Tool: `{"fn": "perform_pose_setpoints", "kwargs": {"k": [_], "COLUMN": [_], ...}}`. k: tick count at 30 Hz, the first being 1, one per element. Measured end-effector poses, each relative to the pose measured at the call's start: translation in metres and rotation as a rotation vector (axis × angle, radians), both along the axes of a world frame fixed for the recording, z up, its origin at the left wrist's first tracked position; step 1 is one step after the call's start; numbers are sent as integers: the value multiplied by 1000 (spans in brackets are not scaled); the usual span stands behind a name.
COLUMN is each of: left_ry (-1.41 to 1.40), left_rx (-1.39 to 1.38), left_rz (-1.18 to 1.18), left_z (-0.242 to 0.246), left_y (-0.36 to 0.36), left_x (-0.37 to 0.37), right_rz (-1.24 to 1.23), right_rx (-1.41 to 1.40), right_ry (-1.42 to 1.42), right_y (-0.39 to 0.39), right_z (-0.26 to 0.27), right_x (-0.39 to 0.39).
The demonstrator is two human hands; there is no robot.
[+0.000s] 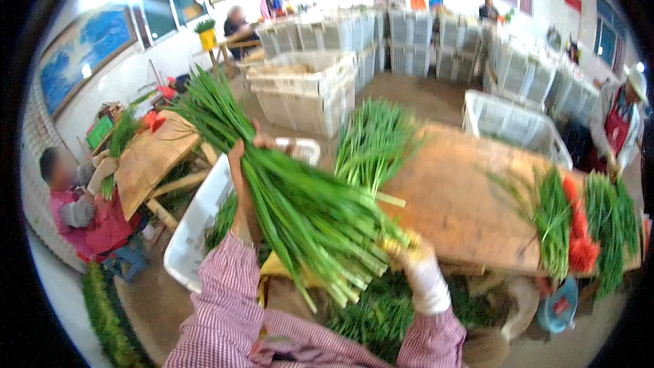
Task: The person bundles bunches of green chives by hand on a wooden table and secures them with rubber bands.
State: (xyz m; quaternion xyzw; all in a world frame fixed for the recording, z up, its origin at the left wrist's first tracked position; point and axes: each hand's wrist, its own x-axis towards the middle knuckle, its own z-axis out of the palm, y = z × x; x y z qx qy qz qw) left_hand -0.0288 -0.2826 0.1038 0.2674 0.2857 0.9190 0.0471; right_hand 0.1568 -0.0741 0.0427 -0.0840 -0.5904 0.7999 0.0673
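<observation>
My left hand [243, 163] grips a big bunch of long flat green leaves, apparently Chinese chives [306, 189], around its middle. The pale stem ends point down and to the right, the leaf tips up and to the left. My right hand [409, 248], partly covered in yellow with a white wrap at the wrist, is at the stem ends. Blur hides whether its fingers close on any stalks. Beneath the bunch stands a white plastic crate [196, 225] with greens inside. Another pile of chives [375, 138] lies on the wooden table [460, 189] beyond.
On the table's right end are green bundles [554, 225] and a red bundle of ties [580, 230]. A co-worker [618, 122] stands there; another person [87, 204] sits left at a wooden bench [158, 158]. Stacked white crates [301, 97] stand ahead. Loose greens [378, 312] lie below.
</observation>
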Motion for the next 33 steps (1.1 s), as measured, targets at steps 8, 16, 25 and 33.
{"fn": "perform_pose_setpoints", "kwargs": {"k": [8, 16, 25, 33], "left_ry": [-160, -57, -6, -18], "left_rx": [13, 134, 154, -151], "left_rz": [60, -226, -241, 55], "left_z": [25, 1, -15, -11], "left_y": [26, -9, -25, -20], "left_x": [-9, -29, -53, -34], "right_rz": [-103, -244, -221, -141], "right_rx": [-86, -112, 216, 253], "right_ry": [-2, 54, 89, 141], "right_y": [15, 3, 11, -13], "right_z": [-12, -20, -49, 16], "right_x": [8, 56, 40, -22]}}
